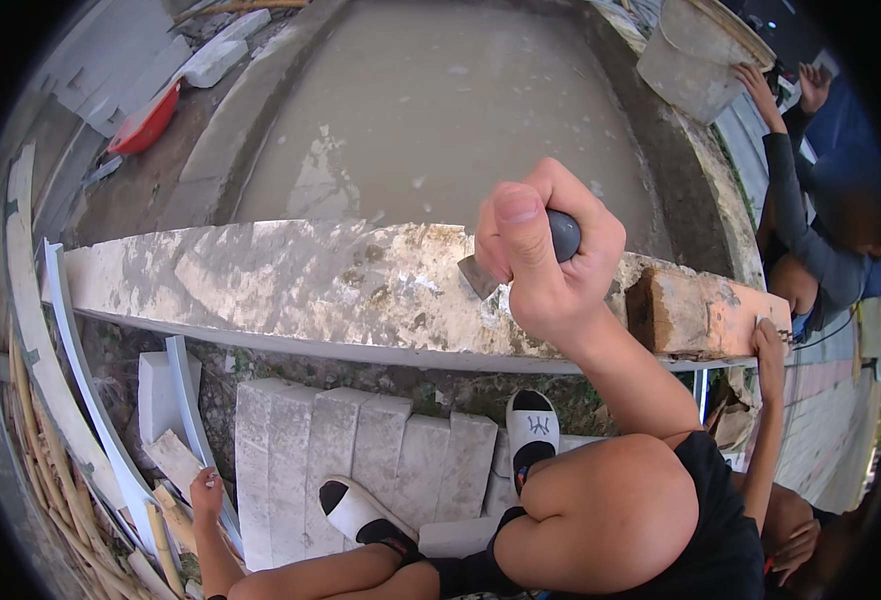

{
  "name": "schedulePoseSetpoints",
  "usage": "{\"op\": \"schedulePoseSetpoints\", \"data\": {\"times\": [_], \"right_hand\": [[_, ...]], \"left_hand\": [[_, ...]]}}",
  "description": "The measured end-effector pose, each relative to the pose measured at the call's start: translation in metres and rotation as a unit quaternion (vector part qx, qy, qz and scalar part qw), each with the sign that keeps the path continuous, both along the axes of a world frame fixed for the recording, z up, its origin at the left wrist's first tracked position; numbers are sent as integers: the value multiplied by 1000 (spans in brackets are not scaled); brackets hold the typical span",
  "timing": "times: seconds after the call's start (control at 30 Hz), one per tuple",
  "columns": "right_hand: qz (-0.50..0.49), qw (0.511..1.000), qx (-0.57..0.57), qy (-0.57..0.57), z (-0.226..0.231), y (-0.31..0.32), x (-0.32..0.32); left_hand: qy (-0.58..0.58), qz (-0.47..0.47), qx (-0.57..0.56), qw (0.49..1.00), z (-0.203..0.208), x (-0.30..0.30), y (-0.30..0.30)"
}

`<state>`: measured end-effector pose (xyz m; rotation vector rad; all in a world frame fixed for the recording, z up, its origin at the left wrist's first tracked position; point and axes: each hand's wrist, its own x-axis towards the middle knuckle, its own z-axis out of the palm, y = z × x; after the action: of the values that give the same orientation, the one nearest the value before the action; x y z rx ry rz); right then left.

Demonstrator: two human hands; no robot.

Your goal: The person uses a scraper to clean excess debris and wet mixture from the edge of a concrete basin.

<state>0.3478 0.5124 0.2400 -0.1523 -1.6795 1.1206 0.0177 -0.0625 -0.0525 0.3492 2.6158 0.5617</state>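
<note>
My right hand (560, 255) is a fist around the dark grey handle (563, 236) of a hand tool. The tool's flat metal blade (477, 277) meets the blotchy, pale top of a low wall (330, 280); most of the tool is hidden by my fingers. Low on the left, my left hand (206, 492) is closed, its fingers by the corner of a small pale board (174, 459). What it grips is too small to make out. To the right of my right hand, an orange-brown brick block (705, 312) lies on the wall, with another person's hand (768, 342) at its far end.
Beyond the wall is a basin of murky water (440, 110). At the upper right, a co-worker (825, 225) has a hand on a dirty white bucket (695, 60). A red basin (147, 120) stands far left. Pale blocks (360, 450) lie under my feet; bamboo poles (55, 490) lie left.
</note>
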Motion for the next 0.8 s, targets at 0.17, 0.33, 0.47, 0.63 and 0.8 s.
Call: {"op": "schedulePoseSetpoints", "data": {"times": [0.17,0.33,0.47,0.63,0.8], "right_hand": [[40,998,-9,55,0,1,2],[88,992,15,84,28,5,23],[75,996,41,-11,4,11,14],[102,990,-42,90,22,11,21],[148,980,-117,63,13,7,9]], "left_hand": [[17,-15,8,1000,-3,-4,-22],[-6,6,11,1000,5,4,1],[20,-6,2,1000,4,-3,-20],[6,-1,1,1000,-2,0,-7],[18,-18,-6,1000,6,-3,-10]]}}
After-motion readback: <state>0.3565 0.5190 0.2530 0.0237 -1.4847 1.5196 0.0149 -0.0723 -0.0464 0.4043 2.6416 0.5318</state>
